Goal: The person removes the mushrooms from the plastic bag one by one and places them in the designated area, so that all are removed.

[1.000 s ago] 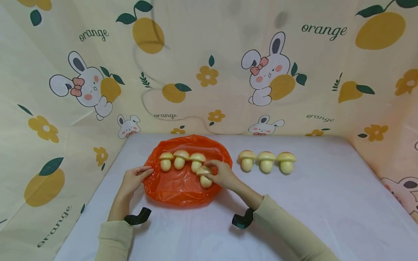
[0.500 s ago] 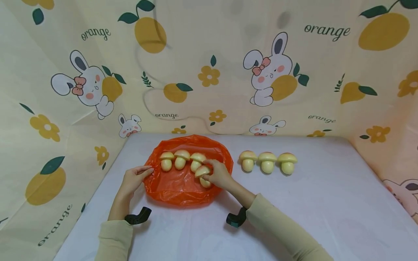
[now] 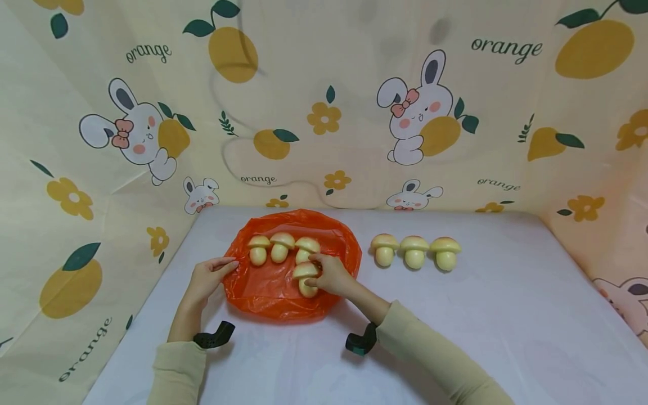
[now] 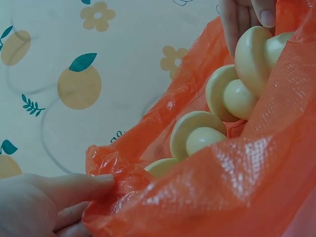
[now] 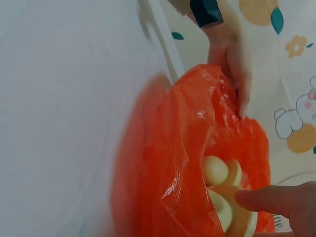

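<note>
1. The left hand (image 3: 205,279) has thumb and fingers clamped on the left rim of the red-orange plastic bag (image 3: 263,287), seemingly to steady it and hold the mouth wide.
2. Inside that mouth, the right hand (image 3: 335,277) pinches a model mushroom (image 3: 305,272), thumb at its stem, probably so it can be placed with control.
3. It sits just nearer than the rightmost of three bagged mushrooms (image 3: 279,248), apparently lined up.
4. Right of the bag, three loose mushrooms (image 3: 414,253) stand in a row on the white table (image 3: 481,315), perhaps for easy reach.
</note>
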Demonstrator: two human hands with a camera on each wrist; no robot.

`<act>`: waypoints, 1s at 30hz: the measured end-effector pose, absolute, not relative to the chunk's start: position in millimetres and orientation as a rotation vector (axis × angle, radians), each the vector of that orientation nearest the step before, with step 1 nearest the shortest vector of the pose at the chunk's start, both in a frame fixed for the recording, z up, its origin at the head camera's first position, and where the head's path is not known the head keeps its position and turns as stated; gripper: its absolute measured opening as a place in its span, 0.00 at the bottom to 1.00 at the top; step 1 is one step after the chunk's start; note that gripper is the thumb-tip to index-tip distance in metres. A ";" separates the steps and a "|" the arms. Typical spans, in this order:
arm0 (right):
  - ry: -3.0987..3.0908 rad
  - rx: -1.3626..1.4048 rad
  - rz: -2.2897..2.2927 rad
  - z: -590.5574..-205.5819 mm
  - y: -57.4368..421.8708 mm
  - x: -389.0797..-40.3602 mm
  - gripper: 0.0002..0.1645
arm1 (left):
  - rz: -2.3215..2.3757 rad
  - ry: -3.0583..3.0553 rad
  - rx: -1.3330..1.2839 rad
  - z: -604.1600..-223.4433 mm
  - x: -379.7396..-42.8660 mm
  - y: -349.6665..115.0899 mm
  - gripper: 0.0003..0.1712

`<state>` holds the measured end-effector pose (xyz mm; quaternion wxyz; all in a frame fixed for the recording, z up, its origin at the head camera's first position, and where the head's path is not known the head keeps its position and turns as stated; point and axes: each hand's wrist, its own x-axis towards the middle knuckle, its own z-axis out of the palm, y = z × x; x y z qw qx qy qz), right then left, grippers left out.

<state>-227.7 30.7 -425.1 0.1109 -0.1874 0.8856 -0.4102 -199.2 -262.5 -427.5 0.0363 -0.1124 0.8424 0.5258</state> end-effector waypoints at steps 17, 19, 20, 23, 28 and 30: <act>2.566 -0.621 -1.268 -435.4 30.6 -227.0 0.27 | 1.619 2.605 -0.347 -430.5 -201.7 -264.5 0.28; 2.560 -0.629 -1.272 -435.1 30.8 -226.9 0.27 | 1.616 2.607 -0.344 -430.2 -201.5 -264.4 0.28; 2.559 -0.628 -1.273 -434.9 30.9 -226.8 0.27 | 1.614 2.608 -0.343 -429.9 -201.4 -264.4 0.28; 2.555 -0.630 -1.281 -434.3 31.2 -226.3 0.27 | 1.614 2.606 -0.344 -429.2 -200.9 -264.0 0.28; 2.547 -0.629 -1.314 -432.3 32.6 -224.3 0.26 | 1.605 2.597 -0.352 -428.9 -200.2 -263.8 0.29; 2.548 -0.634 -1.328 -431.4 33.6 -223.5 0.26 | 1.604 2.593 -0.352 -429.1 -200.4 -264.0 0.29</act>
